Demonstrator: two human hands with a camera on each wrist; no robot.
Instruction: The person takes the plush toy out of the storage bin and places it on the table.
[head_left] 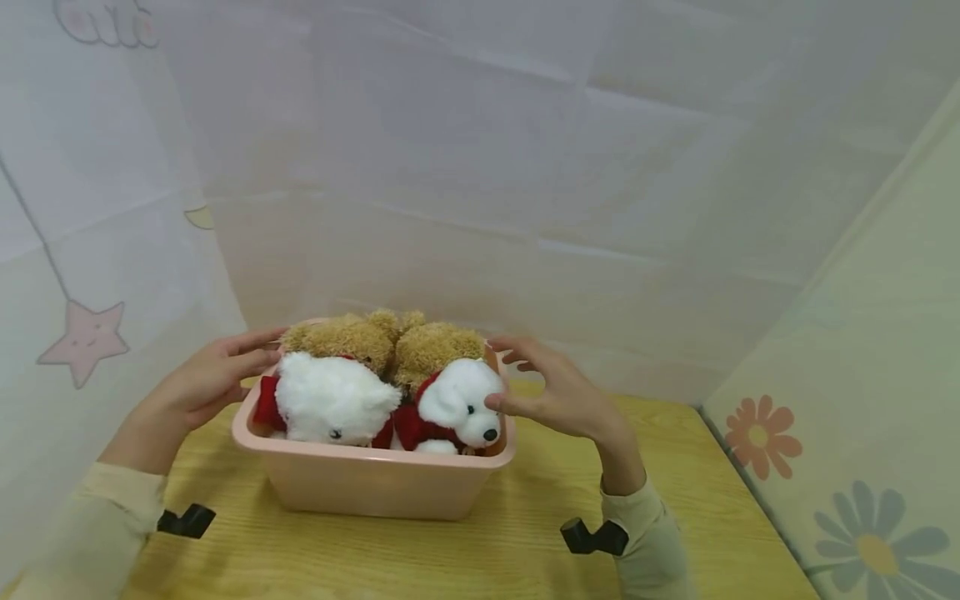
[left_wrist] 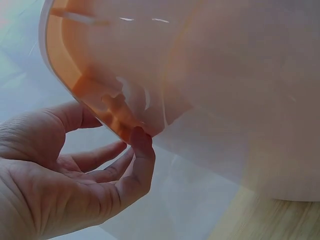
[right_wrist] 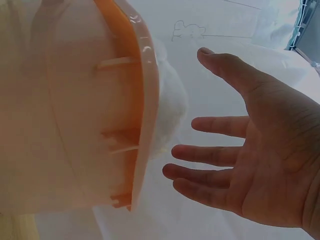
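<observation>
A pink plastic tub (head_left: 375, 483) stands on the wooden table, filled with plush toys. Two white plush bears in red, a left one (head_left: 333, 400) and a right one (head_left: 461, 400), sit at its front. Behind them are curly brown plush toys, one left (head_left: 341, 337) and one right (head_left: 435, 346). My left hand (head_left: 213, 379) is at the tub's back left, relaxed fingertips (left_wrist: 140, 137) right at the rim corner, one digit's tip hidden behind it. My right hand (head_left: 558, 392) spreads beside the right rim, its fingers (right_wrist: 205, 155) apart from the tub and holding nothing.
The wooden table (head_left: 547, 517) extends in front of the tub and to its right. Pale cloth (head_left: 487, 167) hangs behind, and a flower-printed panel (head_left: 862, 400) stands at the right. Black wrist mounts, left (head_left: 187, 521) and right (head_left: 592, 536), stick out from the sleeves.
</observation>
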